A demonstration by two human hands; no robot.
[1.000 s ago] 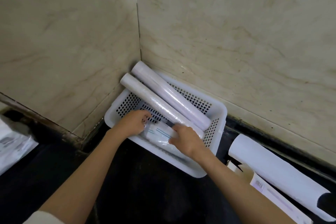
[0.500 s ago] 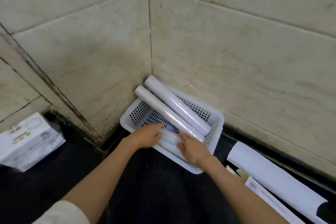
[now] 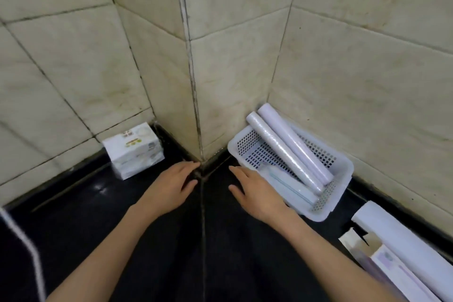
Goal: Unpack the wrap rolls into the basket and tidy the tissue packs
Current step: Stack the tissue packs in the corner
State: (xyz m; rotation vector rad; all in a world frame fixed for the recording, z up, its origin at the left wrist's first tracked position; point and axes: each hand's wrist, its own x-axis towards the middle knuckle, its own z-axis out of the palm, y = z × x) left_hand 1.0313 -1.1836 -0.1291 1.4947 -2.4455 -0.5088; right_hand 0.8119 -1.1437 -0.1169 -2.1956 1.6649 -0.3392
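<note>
Left hand (image 3: 171,185) and right hand (image 3: 257,193) hover open and empty over the dark bench; my wrap rolls (image 3: 289,149) lie in the basket (image 3: 343,171), the tissue packs (image 3: 133,148) sit left against the wall, likely light and squashy, best gripped by both sides

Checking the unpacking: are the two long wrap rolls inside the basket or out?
In. Both wrap rolls lie slanted in the white basket, upper ends propped over its far corner rim.

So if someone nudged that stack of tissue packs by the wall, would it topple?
Probably not: the tissue packs sit squat and boxy against the wall. They look soft and light, so they'd likely slide on the glossy black counter.
</note>
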